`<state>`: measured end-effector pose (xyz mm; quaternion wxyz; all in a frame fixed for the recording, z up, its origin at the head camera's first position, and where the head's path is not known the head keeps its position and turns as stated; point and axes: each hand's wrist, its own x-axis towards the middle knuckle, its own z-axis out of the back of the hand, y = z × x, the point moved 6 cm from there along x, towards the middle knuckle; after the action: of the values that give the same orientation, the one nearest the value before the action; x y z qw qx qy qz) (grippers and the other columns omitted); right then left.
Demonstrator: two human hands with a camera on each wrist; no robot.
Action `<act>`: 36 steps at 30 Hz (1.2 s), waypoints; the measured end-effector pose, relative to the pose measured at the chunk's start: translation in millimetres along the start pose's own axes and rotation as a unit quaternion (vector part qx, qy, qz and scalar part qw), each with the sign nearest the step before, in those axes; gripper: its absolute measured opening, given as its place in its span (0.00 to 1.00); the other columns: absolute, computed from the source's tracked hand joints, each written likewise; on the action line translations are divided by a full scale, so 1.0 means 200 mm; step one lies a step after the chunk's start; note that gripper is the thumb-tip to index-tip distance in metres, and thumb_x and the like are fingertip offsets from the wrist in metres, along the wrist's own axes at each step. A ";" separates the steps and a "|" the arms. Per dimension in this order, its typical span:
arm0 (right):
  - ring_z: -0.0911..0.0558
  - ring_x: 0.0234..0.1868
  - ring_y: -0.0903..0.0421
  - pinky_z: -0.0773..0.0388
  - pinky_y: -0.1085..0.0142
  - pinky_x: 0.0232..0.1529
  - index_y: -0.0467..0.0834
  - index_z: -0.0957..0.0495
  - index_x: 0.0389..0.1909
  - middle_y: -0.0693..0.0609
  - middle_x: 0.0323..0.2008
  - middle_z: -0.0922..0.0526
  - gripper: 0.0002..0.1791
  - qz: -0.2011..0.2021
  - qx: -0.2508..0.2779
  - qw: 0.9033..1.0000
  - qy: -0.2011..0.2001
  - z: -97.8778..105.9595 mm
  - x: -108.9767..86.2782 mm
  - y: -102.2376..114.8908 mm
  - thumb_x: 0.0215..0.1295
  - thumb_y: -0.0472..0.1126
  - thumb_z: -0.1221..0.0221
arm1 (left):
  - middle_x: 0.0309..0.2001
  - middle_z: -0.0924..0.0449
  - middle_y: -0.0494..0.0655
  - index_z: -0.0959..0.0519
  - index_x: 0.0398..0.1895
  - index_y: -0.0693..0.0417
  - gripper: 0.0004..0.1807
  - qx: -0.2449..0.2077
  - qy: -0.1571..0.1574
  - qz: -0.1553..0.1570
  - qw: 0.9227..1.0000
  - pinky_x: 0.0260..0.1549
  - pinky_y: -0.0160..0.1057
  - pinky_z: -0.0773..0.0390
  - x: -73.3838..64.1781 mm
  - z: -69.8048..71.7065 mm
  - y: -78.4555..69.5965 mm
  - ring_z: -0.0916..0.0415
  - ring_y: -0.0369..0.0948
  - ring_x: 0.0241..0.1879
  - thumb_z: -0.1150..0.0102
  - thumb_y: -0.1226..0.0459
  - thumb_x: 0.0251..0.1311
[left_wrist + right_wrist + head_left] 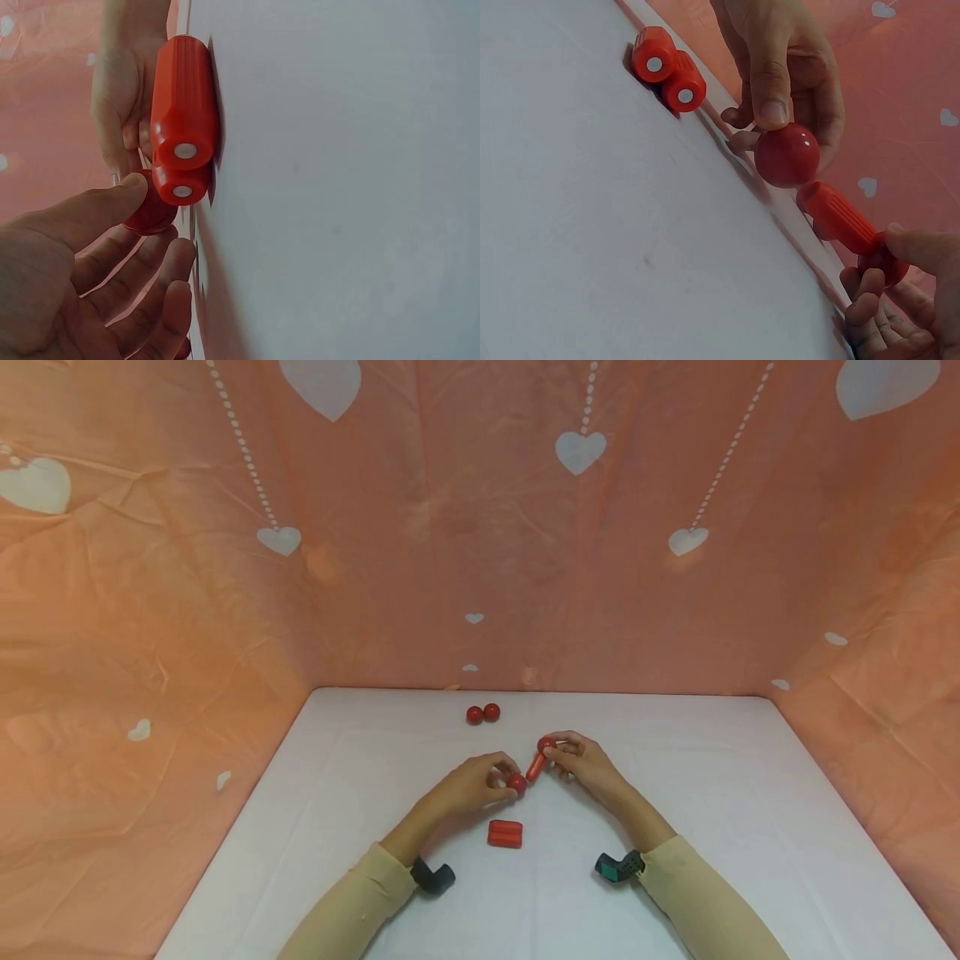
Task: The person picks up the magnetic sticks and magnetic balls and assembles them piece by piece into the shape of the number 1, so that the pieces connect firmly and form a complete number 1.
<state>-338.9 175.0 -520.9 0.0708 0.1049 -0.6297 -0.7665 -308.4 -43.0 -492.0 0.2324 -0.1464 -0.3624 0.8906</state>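
My left hand [474,782] pinches a shiny red ball [516,785] between thumb and fingers. My right hand [588,763] grips another red ball [546,745], from which a ridged red rod [536,767] extends toward the first ball. In the right wrist view the rod's free end comes close to the left hand's ball; whether they touch I cannot tell. Nearer the body, two more red rods [505,833] lie side by side on the white table. Pale round discs show on their ends in both wrist views.
Two red balls [483,713] sit together toward the back of the white table [675,760]. Orange cloth [510,560] with pale hearts rises behind the table and on both sides. A dark wrist camera [619,866] is strapped to each forearm.
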 end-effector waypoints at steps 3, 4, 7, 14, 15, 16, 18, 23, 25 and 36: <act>0.22 0.33 0.56 0.24 0.68 0.32 0.36 0.23 0.67 0.47 0.36 0.15 0.26 0.000 -0.001 1.000 0.000 0.00 0.00 0.00 0.77 0.47 0.34 | 0.50 0.14 0.39 0.18 0.58 0.42 0.18 0.001 0.000 0.000 1.000 0.50 0.44 0.17 0.00 0.00 0.00 0.20 0.40 0.48 0.26 0.57 0.68; 0.22 0.33 0.56 0.24 0.68 0.32 0.36 0.23 0.67 0.47 0.37 0.15 0.26 -0.001 -0.002 1.000 0.000 0.00 0.00 0.00 0.77 0.47 0.34 | 0.50 0.14 0.39 0.18 0.57 0.42 0.18 0.001 0.001 0.000 1.000 0.50 0.44 0.17 0.00 0.00 0.00 0.20 0.40 0.48 0.26 0.57 0.68; 0.22 0.33 0.56 0.24 0.68 0.33 0.36 0.23 0.67 0.46 0.38 0.15 0.26 -0.003 -0.004 1.000 -0.001 0.01 0.00 0.00 0.77 0.48 0.34 | 0.50 0.14 0.39 0.18 0.57 0.42 0.17 -0.001 0.002 -0.001 1.000 0.51 0.45 0.17 0.00 0.00 0.00 0.20 0.40 0.48 0.26 0.57 0.68; 0.21 0.35 0.55 0.24 0.68 0.33 0.37 0.23 0.68 0.45 0.42 0.13 0.27 -0.009 -0.003 1.000 -0.002 0.01 0.00 -0.01 0.77 0.48 0.34 | 0.50 0.14 0.40 0.17 0.57 0.42 0.17 -0.011 0.004 0.003 1.000 0.51 0.44 0.17 0.00 -0.01 -0.01 0.21 0.41 0.48 0.25 0.58 0.68; 0.21 0.35 0.55 0.23 0.68 0.33 0.37 0.24 0.68 0.45 0.43 0.13 0.27 -0.009 -0.002 1.000 -0.002 0.01 0.00 0.00 0.77 0.48 0.34 | 0.50 0.14 0.39 0.17 0.57 0.41 0.17 -0.012 0.003 0.003 1.000 0.51 0.44 0.17 0.00 -0.01 -0.01 0.21 0.41 0.48 0.25 0.57 0.68; 0.21 0.35 0.55 0.23 0.68 0.33 0.37 0.24 0.68 0.45 0.43 0.13 0.27 -0.009 -0.002 1.000 -0.002 0.00 0.00 0.00 0.77 0.48 0.34 | 0.50 0.14 0.39 0.17 0.57 0.41 0.17 -0.012 0.003 0.004 1.000 0.50 0.44 0.17 0.00 -0.01 -0.01 0.21 0.41 0.48 0.25 0.57 0.67; 0.21 0.35 0.55 0.23 0.68 0.33 0.36 0.24 0.68 0.45 0.43 0.13 0.27 -0.010 -0.001 1.000 -0.001 0.00 0.00 -0.01 0.77 0.48 0.34 | 0.49 0.14 0.39 0.17 0.57 0.41 0.17 -0.014 0.002 0.005 1.000 0.50 0.44 0.17 0.00 -0.01 0.00 0.21 0.40 0.48 0.25 0.57 0.67; 0.21 0.35 0.55 0.24 0.68 0.33 0.37 0.24 0.68 0.45 0.43 0.13 0.26 -0.010 0.000 1.000 0.002 0.00 0.00 -0.01 0.77 0.47 0.34 | 0.49 0.14 0.38 0.17 0.56 0.40 0.17 -0.013 0.000 0.009 1.000 0.50 0.44 0.17 0.01 -0.02 0.00 0.21 0.40 0.47 0.25 0.56 0.67; 0.21 0.35 0.55 0.24 0.68 0.33 0.37 0.24 0.68 0.45 0.43 0.13 0.26 -0.011 -0.001 1.000 0.002 0.00 0.00 -0.01 0.77 0.47 0.34 | 0.49 0.14 0.38 0.17 0.56 0.40 0.17 -0.013 0.001 0.008 1.000 0.50 0.44 0.17 0.01 -0.02 0.00 0.21 0.40 0.47 0.25 0.56 0.67; 0.21 0.36 0.54 0.23 0.68 0.34 0.38 0.23 0.67 0.45 0.42 0.12 0.27 -0.016 -0.008 1.000 -0.001 0.00 0.00 -0.01 0.77 0.49 0.34 | 0.49 0.14 0.38 0.17 0.56 0.41 0.17 -0.015 0.001 0.004 1.000 0.49 0.43 0.18 0.01 -0.01 0.00 0.21 0.40 0.47 0.25 0.57 0.68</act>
<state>-338.7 175.6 -522.0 0.0590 0.1139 -0.6216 -0.7728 -307.8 -40.3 -493.6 0.2271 -0.1526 -0.3743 0.8860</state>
